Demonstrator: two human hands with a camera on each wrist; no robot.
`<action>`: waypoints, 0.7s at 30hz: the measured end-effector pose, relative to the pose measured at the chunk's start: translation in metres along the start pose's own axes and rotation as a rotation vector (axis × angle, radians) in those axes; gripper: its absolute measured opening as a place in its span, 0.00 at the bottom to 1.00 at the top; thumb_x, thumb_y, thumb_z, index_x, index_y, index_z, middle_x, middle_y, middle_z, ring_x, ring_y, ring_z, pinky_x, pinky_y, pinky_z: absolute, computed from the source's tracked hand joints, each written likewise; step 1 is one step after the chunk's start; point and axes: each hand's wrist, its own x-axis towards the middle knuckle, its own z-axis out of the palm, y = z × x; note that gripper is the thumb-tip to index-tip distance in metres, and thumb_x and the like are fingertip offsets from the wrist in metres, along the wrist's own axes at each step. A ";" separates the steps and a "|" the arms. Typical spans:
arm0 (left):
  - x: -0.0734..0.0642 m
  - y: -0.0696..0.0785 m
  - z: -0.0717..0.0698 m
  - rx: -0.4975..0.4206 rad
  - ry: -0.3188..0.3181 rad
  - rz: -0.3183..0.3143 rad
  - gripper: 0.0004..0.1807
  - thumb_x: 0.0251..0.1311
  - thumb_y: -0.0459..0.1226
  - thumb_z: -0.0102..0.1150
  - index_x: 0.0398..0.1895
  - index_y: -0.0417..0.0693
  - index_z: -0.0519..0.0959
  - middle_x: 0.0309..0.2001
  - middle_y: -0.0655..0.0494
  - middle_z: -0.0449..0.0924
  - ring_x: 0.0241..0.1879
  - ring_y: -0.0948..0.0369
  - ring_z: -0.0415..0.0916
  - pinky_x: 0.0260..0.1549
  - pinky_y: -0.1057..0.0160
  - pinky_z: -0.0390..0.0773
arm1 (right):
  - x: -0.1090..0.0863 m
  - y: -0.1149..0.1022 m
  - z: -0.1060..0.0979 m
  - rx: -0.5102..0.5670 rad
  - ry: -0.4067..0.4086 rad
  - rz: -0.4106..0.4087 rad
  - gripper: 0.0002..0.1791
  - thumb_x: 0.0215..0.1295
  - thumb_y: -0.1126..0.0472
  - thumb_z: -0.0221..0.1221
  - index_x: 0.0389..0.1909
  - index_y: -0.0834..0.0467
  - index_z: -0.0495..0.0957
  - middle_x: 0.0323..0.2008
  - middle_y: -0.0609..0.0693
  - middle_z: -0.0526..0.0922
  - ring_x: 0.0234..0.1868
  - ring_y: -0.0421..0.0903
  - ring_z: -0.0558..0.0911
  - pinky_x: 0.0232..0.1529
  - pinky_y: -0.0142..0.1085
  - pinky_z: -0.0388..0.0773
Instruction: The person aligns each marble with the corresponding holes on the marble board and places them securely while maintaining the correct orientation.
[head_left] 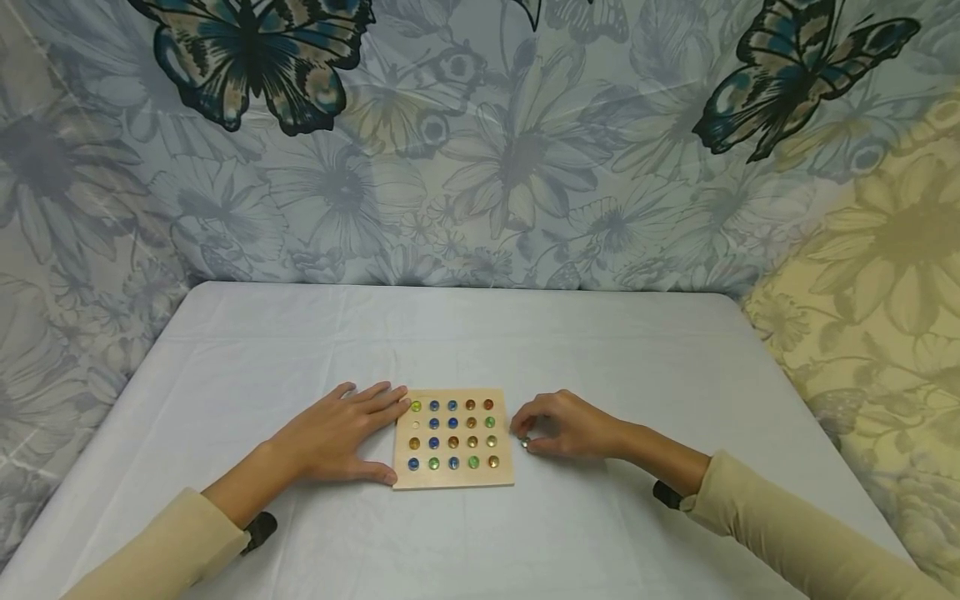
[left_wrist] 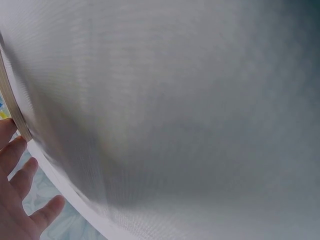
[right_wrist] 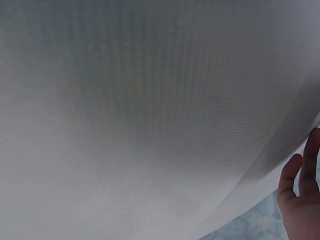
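Note:
A flat light-wood board (head_left: 453, 477) lies on the white cloth, with rows of small glass marbles (head_left: 453, 423) in blue, green, amber and brown set in its hollows. At its left side my left hand (head_left: 337, 433) rests with fingers spread, fingertips at the upper left corner and thumb at the lower left. In the left wrist view, fingers of the left hand (left_wrist: 15, 175) reach the board's edge (left_wrist: 12, 107). Just off the right edge, my right hand (head_left: 566, 427) pinches a small shiny clear marble (head_left: 525, 443) between thumb and finger. The right wrist view shows only fingers of the right hand (right_wrist: 300, 185).
A white cloth (head_left: 480, 342) with faint creases covers the table. Behind it hangs a grey-blue floral curtain (head_left: 480, 167) with butterflies, and yellow floral fabric (head_left: 892, 250) is on the right. Dark devices sit under both wrists.

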 end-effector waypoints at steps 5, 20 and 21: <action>0.000 0.000 0.000 0.004 -0.004 -0.006 0.57 0.51 0.77 0.48 0.77 0.52 0.61 0.76 0.54 0.57 0.74 0.50 0.57 0.65 0.37 0.60 | 0.003 -0.002 0.001 0.014 -0.010 0.012 0.15 0.59 0.68 0.69 0.47 0.55 0.84 0.42 0.41 0.85 0.44 0.37 0.82 0.49 0.34 0.79; 0.000 0.000 0.000 -0.002 0.005 -0.001 0.57 0.51 0.77 0.48 0.76 0.51 0.62 0.76 0.53 0.58 0.74 0.50 0.57 0.65 0.37 0.60 | 0.020 -0.014 -0.002 0.033 0.064 -0.017 0.16 0.59 0.68 0.69 0.48 0.57 0.84 0.43 0.44 0.86 0.43 0.38 0.82 0.47 0.38 0.80; 0.000 0.000 0.000 -0.002 0.008 0.002 0.57 0.51 0.77 0.48 0.76 0.50 0.62 0.76 0.53 0.58 0.74 0.49 0.58 0.65 0.36 0.60 | 0.022 -0.016 -0.002 0.026 0.066 -0.015 0.16 0.59 0.68 0.69 0.49 0.58 0.84 0.44 0.44 0.87 0.43 0.38 0.82 0.47 0.39 0.80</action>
